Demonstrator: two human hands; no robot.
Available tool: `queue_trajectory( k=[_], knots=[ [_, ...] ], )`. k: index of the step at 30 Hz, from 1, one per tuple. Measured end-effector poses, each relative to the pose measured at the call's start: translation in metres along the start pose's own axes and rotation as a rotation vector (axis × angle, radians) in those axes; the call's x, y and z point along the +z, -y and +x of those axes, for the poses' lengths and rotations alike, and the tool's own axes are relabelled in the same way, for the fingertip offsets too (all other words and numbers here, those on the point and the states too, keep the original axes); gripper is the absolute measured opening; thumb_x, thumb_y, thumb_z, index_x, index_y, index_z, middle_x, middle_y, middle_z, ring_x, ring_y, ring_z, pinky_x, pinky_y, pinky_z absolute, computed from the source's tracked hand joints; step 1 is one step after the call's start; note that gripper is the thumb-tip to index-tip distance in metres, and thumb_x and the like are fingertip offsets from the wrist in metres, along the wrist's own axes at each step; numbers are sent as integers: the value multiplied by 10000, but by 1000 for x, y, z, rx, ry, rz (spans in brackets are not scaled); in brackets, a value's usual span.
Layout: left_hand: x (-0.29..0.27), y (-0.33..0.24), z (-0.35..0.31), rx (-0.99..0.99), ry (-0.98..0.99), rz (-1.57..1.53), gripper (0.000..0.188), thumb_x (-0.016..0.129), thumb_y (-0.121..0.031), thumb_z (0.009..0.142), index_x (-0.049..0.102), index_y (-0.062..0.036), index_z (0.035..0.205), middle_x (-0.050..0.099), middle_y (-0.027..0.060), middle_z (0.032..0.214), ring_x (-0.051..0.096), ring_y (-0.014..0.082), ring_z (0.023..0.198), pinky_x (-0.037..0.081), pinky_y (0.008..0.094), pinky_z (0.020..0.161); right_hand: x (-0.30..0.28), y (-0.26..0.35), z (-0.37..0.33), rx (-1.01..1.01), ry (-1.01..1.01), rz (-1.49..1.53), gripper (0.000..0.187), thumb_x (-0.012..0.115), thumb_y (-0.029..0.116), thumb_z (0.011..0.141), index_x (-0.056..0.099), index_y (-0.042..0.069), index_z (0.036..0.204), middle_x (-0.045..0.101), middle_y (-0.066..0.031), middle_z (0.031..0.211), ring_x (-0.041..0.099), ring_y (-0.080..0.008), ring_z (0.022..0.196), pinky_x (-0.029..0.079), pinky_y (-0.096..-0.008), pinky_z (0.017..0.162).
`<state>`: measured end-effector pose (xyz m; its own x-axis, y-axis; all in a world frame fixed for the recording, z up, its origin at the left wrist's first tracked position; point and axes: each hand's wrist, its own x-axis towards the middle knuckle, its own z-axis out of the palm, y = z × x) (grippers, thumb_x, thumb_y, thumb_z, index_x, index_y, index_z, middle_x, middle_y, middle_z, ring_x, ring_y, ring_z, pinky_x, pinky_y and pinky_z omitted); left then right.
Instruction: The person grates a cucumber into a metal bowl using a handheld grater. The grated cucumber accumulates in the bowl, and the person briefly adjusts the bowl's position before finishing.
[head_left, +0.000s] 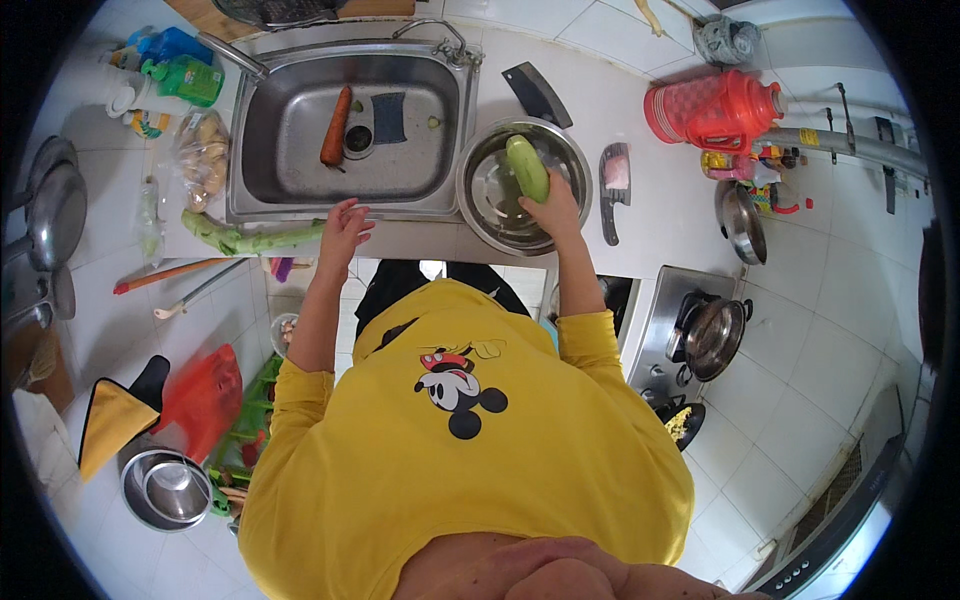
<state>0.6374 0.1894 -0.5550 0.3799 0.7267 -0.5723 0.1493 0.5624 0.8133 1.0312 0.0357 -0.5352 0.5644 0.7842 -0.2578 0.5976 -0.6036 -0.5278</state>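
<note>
My right hand (553, 212) is closed around the lower end of a pale green, zucchini-like vegetable (527, 168). It holds the vegetable tilted over a round steel bowl (487, 215) that stands on the counter just right of the sink. Nothing is in my left hand (345, 232), whose fingers are spread above the counter's front edge. Close to its left lies a long, knobbly green vegetable (240, 238) along that edge. An orange carrot (336, 128) rests in the steel sink (285, 175), beside the drain (358, 140) and a dark grey scouring pad (389, 117).
A cleaver (537, 95) lies behind the bowl, and a knife (612, 200) with a pinkish piece on its blade lies to the right. Further right stand a red thermos (715, 110) and a stove with a pan (714, 340). A bag of potato-like produce (205, 160) sits left of the sink.
</note>
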Motion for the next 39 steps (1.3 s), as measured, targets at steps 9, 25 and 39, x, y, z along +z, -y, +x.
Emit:
queue_trajectory(
  k=[9,25,39],
  knots=[
    [-8,-110,37,384,-3,228,388,606,-154,1011,521,-71,1380,651,81,1269,652,176,1083,513,318,910,43,18,-10,-24,-45,-46,918,879,260,724,400,-3,1461,515,-245,1415,471,-433,1323,426,-474,1097],
    [33,-678,43,1360,-972,724,869,851,-353,752,417,9,1412,583,235,1301,560,361,1212,423,491,1013,4,84,-52,-171,-338,90,714,794,164,782,482,9,1405,419,-270,1454,419,-448,1344,352,-491,1141],
    [40,-682,47,1345,-974,389,1114,915,-381,618,306,-18,1476,527,261,1372,454,453,1322,343,518,1124,-19,44,-131,-108,-486,148,622,764,62,791,519,15,1361,505,-240,1359,481,-419,1297,393,-460,1116]
  ],
)
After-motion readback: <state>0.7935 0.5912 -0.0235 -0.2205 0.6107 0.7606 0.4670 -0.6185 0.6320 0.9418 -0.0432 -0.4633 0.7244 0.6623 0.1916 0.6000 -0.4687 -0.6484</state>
